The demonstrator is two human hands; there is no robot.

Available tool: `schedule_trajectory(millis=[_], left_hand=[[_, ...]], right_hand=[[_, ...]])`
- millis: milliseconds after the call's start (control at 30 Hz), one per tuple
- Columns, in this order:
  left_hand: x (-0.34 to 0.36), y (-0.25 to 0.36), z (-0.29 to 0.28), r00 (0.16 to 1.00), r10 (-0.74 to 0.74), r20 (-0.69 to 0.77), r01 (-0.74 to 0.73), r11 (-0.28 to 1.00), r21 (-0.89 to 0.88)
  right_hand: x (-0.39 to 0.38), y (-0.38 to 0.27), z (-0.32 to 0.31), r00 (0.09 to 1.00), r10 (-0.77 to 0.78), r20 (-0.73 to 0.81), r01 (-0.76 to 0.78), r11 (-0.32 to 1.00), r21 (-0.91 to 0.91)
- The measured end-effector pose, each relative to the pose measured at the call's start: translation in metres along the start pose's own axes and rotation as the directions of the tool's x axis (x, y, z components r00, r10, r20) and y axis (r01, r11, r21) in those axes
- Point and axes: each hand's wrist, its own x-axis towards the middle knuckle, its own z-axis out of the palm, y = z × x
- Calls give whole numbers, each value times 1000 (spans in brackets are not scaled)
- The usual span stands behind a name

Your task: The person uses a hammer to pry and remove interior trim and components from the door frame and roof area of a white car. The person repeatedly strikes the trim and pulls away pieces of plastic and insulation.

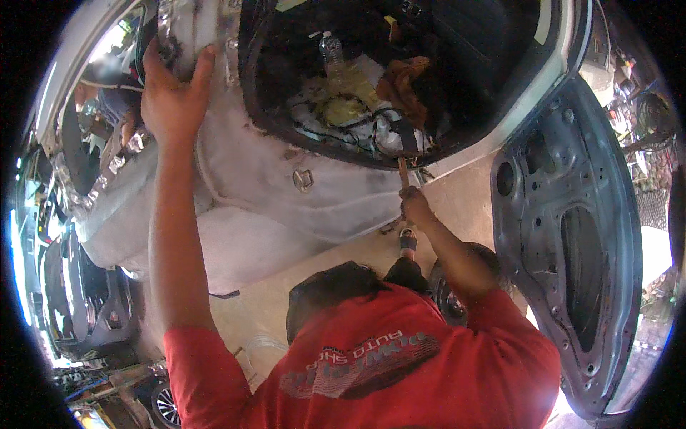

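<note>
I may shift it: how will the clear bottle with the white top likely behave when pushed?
The bottle looks like see-through plastic, so it may be light and dent. Its slim shape suggests it could tip, and its rounded sides might roll.

Left arm (pixel 175 229): nearly straight, reaching up and forward, bare forearm, wrist about in line.
Left hand (pixel 174 104): back toward camera, thumb (pixel 204 66) spread wide of the fingers; most fingers hidden.
Right arm (pixel 461 261): angled forward and inward, toward the left, lower reach than left.
Right hand (pixel 415 205): fingers curled in a closed grip.
Foot (pixel 407 243): one visible, near below right hand in view.
</note>
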Motion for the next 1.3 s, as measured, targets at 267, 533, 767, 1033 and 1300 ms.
schedule_trajectory(millis=[267, 533, 767, 1033, 1300], left_hand=[[-5, 28, -16, 872, 440, -215, -408, 896, 176], [17, 139, 57, 876, 396, 276, -453, 871, 189], [50, 134, 114, 942, -86, 325, 126, 986, -105], [54, 179, 32, 928, 36, 371, 14, 991, -131], [93, 157, -14, 876, 130, 464, -169, 985, 43]], right_hand=[[47, 34, -31, 844, -533, -66, 443, 760, -475], [-36, -142, 25, 951, -301, -75, 303, 953, 4], [-42, -132, 41, 922, -381, 70, 386, 918, -91], [16, -73, -8, 911, -397, 114, 413, 878, -240], [21, -140, -36, 794, -571, 211, 601, 683, -416]])
